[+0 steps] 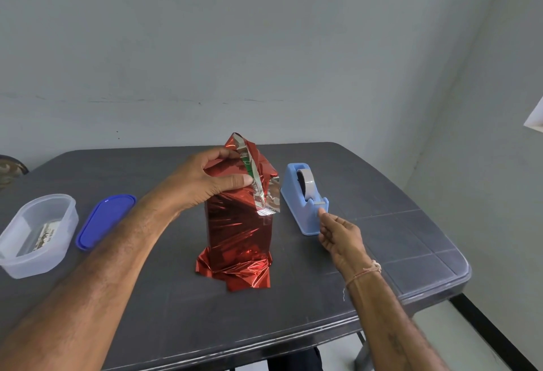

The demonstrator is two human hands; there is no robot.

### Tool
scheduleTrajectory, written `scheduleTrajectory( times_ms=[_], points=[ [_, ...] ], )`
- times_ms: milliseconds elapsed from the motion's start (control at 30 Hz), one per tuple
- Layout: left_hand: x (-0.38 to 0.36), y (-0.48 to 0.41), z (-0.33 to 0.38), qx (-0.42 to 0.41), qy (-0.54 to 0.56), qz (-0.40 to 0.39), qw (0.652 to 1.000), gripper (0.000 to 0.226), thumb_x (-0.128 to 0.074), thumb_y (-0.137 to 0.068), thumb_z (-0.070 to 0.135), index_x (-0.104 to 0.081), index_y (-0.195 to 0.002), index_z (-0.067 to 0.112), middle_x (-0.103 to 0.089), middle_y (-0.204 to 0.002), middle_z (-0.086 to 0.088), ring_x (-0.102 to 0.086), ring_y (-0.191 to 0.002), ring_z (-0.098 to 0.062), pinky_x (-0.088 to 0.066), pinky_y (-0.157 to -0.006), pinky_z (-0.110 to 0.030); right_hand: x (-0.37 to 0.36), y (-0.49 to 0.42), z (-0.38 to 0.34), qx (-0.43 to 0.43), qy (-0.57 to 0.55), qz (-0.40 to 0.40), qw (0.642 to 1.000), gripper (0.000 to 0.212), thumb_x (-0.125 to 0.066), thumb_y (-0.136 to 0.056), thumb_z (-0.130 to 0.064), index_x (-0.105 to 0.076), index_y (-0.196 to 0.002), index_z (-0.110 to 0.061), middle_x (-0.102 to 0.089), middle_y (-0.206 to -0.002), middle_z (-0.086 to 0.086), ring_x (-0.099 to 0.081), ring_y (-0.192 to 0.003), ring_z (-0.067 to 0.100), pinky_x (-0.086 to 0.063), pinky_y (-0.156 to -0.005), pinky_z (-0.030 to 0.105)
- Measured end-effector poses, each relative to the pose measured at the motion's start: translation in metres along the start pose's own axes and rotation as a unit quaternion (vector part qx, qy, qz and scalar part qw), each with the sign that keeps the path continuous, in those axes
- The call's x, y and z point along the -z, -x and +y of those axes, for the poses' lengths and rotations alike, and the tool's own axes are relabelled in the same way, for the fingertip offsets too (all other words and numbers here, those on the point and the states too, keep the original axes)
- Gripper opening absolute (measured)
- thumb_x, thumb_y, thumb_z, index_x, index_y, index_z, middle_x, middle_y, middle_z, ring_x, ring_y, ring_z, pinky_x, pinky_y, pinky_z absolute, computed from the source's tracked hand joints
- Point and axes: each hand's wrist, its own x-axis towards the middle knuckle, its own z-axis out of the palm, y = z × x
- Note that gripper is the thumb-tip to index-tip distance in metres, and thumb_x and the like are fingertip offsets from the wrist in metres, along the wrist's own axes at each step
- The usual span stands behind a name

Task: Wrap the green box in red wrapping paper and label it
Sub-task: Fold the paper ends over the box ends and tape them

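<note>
Green box (pixel 246 165) stands upright, sheathed in red wrapping paper (pixel 238 232); only a green sliver shows at its open top. Left hand (pixel 211 179) grips the top folds, fingers curled round the paper, likely to hold them for taping. Right hand (pixel 338 232) is at the tape dispenser (pixel 304 203) just right of the box; cannot tell whether it pinches tape.

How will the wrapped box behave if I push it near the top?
Probably tippy: the wrapped box stands tall on end, on crumpled red paper rather than flat on the table. The paper looks glossy, so likely slippery. The left hand gripping its top probably steadies it.
</note>
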Motion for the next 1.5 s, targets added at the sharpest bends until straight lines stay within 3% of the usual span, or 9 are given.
scheduleTrajectory(
  times_ms=[567, 767, 933, 1067, 1167, 1233, 1300, 1400, 1500],
  points=[
    [-0.001, 0.000, -0.001, 0.004, 0.003, -0.003, 1.000, 0.073, -0.084, -0.058, 0.049, -0.065, -0.126, 0.033, -0.063, -0.122, 0.014, -0.060, -0.108, -0.003, -0.046, -0.081, -0.021, -0.009, -0.006, 0.013, 0.051, 0.048, 0.068, 0.995, 0.019, -0.075, -0.093, -0.024, -0.075, -0.090, -0.006, -0.074, -0.100, 0.014, -0.070, -0.093, 0.026, -0.062, -0.077, 0.034],
    [0.000, 0.002, 0.000, 0.007, 0.004, -0.001, 1.000, 0.077, -0.086, -0.057, 0.050, -0.065, -0.128, 0.033, -0.062, -0.127, 0.011, -0.058, -0.113, -0.005, -0.045, -0.086, -0.022, -0.008, 0.000, 0.021, 0.070, 0.117, 0.118, 0.984, 0.017, -0.080, -0.088, -0.020, -0.075, -0.082, -0.005, -0.075, -0.091, 0.014, -0.071, -0.070, 0.017, -0.064, -0.078, 0.035],
    [0.000, 0.002, -0.001, 0.008, 0.001, 0.002, 1.000, 0.075, -0.087, -0.056, 0.051, -0.065, -0.126, 0.033, -0.062, -0.122, 0.017, -0.059, -0.113, -0.004, -0.046, -0.093, -0.027, 0.006, 0.023, 0.012, 0.005, 0.043, -0.013, 0.999, 0.023, -0.073, -0.095, -0.019, -0.071, -0.098, 0.003, -0.064, -0.088, 0.013, -0.063, -0.080, 0.017, -0.061, -0.080, 0.032],
    [0.002, -0.001, -0.003, 0.003, -0.004, 0.005, 1.000, 0.075, -0.088, -0.055, 0.053, -0.066, -0.124, 0.034, -0.064, -0.123, 0.017, -0.060, -0.113, -0.004, -0.047, -0.094, -0.027, -0.010, 0.053, -0.024, 0.063, 0.065, -0.136, 0.987, 0.028, -0.076, -0.091, -0.033, -0.071, -0.096, -0.006, -0.062, -0.092, 0.013, -0.062, -0.079, 0.015, -0.057, -0.070, 0.026],
    [0.002, -0.002, -0.005, 0.003, -0.015, 0.005, 1.000, 0.077, -0.088, -0.053, 0.056, -0.066, -0.124, 0.034, -0.064, -0.122, 0.017, -0.061, -0.114, -0.006, -0.048, -0.100, -0.031, -0.044, 0.083, -0.082, 0.186, 0.201, -0.215, 0.937, 0.041, -0.075, -0.083, -0.054, -0.071, -0.087, -0.013, -0.063, -0.088, 0.005, -0.060, -0.084, 0.015, -0.050, -0.073, 0.027],
    [0.002, -0.001, -0.006, 0.002, -0.019, 0.008, 1.000, 0.078, -0.090, -0.052, 0.058, -0.067, -0.123, 0.035, -0.066, -0.121, 0.016, -0.063, -0.113, -0.007, -0.050, -0.103, -0.034, -0.071, 0.104, -0.119, 0.249, 0.279, -0.271, 0.887, 0.037, -0.073, -0.089, -0.054, -0.071, -0.083, -0.018, -0.064, -0.082, -0.002, -0.059, -0.080, 0.015, -0.046, -0.078, 0.028],
    [0.002, -0.002, -0.008, 0.002, -0.031, 0.015, 0.999, 0.074, -0.093, -0.056, 0.059, -0.067, -0.122, 0.039, -0.068, -0.121, 0.015, -0.065, -0.111, -0.007, -0.052, -0.102, -0.036, -0.099, 0.111, -0.145, 0.288, 0.353, -0.303, 0.837, 0.027, -0.073, -0.090, -0.050, -0.074, -0.087, -0.023, -0.070, -0.097, -0.005, -0.065, -0.095, 0.013, -0.047, -0.088, 0.027],
    [0.002, 0.000, -0.006, 0.000, -0.040, 0.019, 0.999, 0.075, -0.090, -0.061, 0.057, -0.063, -0.128, 0.039, -0.065, -0.127, 0.014, -0.061, -0.115, -0.008, -0.049, -0.099, -0.033, -0.136, 0.098, -0.162, 0.342, 0.509, -0.319, 0.722, 0.023, -0.074, -0.089, -0.049, -0.074, -0.090, -0.026, -0.059, -0.121, -0.005, -0.050, -0.125, 0.016, -0.039, -0.107, 0.036],
    [0.001, 0.001, -0.004, -0.003, -0.045, 0.012, 0.999, 0.069, -0.088, -0.066, 0.053, -0.058, -0.128, 0.042, -0.055, -0.128, 0.018, -0.051, -0.118, -0.005, -0.038, -0.097, -0.029, -0.160, 0.084, -0.169, 0.347, 0.626, -0.327, 0.616, 0.023, -0.071, -0.092, -0.047, -0.075, -0.094, -0.025, -0.052, -0.128, -0.001, -0.039, -0.132, 0.021, -0.035, -0.113, 0.046]
  ],
)
